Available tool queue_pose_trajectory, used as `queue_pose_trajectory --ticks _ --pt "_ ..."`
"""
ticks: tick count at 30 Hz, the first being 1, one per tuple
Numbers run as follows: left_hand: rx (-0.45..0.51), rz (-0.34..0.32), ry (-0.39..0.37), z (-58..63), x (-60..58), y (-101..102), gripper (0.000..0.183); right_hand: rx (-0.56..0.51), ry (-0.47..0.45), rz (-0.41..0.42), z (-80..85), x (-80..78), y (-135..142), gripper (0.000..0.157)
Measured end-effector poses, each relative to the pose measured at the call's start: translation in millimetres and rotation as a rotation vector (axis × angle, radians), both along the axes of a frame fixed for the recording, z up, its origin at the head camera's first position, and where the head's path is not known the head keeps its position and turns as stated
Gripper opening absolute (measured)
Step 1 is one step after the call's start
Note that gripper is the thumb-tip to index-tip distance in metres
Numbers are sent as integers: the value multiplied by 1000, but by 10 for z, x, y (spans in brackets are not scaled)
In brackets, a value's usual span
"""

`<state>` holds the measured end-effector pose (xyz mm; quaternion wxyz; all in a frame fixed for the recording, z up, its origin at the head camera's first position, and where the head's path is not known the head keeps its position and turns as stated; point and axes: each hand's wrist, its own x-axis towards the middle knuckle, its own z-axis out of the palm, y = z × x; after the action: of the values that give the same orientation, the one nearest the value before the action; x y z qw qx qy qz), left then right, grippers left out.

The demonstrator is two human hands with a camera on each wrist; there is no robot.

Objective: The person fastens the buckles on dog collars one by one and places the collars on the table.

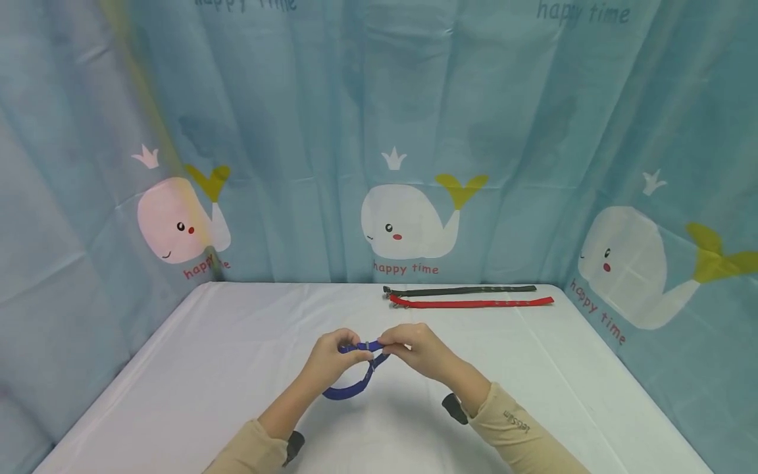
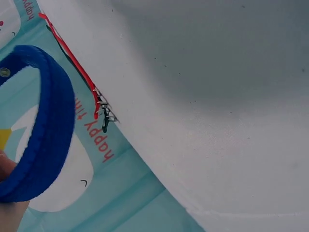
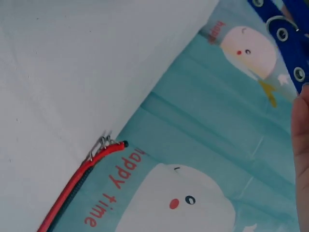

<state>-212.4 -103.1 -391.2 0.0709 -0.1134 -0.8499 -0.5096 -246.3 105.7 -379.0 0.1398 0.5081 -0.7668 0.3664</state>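
A blue pet collar [image 1: 346, 393] is bent into a loop above the white table, held between both hands. My left hand [image 1: 327, 359] pinches it near its metal fittings, thumb pointing right. On the other side, my right hand [image 1: 422, 350] pinches the strap between thumb and fingertips. In the left wrist view the thick padded band of the collar [image 2: 57, 116] curves past the left hand [image 2: 12, 217], which is mostly out of frame. Metal eyelets and a ring show on the collar [image 3: 291, 54] in the right wrist view, above the right hand [image 3: 303, 130].
A red collar [image 1: 474, 304] and a dark green collar [image 1: 462, 291] lie straight, side by side, near the back edge of the white table [image 1: 237, 342]. Their metal fittings point left. A blue curtain [image 1: 308, 164] with whale prints hangs behind and at both sides.
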Motion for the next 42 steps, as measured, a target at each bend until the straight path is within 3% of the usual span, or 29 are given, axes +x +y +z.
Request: queue_pose_trajectory --ticks 6,12,17,21,26,33,36,42 --pt "94 -15 -47 46 19 15 20 -33 -63 13 -22 14 -48 16" --pt "136 27 -4 63 12 19 21 -112 -152 -28 -68 19 -75 18" --pt "130 26 29 49 19 2 12 -175 -190 -52 -53 41 -80 16" --pt "81 19 96 49 19 8 10 -194 -94 -116 27 53 -107 18" --pt "1 -17 190 61 25 38 12 -118 68 -149 157 65 -189 25" --pt "-61 -21 200 67 23 76 16 -51 116 -160 206 58 -243 18" --pt "-82 -25 182 68 18 86 17 -54 68 -140 211 57 -248 14" --pt "-135 -67 122 69 17 117 14 -141 -178 -92 276 85 -239 13"
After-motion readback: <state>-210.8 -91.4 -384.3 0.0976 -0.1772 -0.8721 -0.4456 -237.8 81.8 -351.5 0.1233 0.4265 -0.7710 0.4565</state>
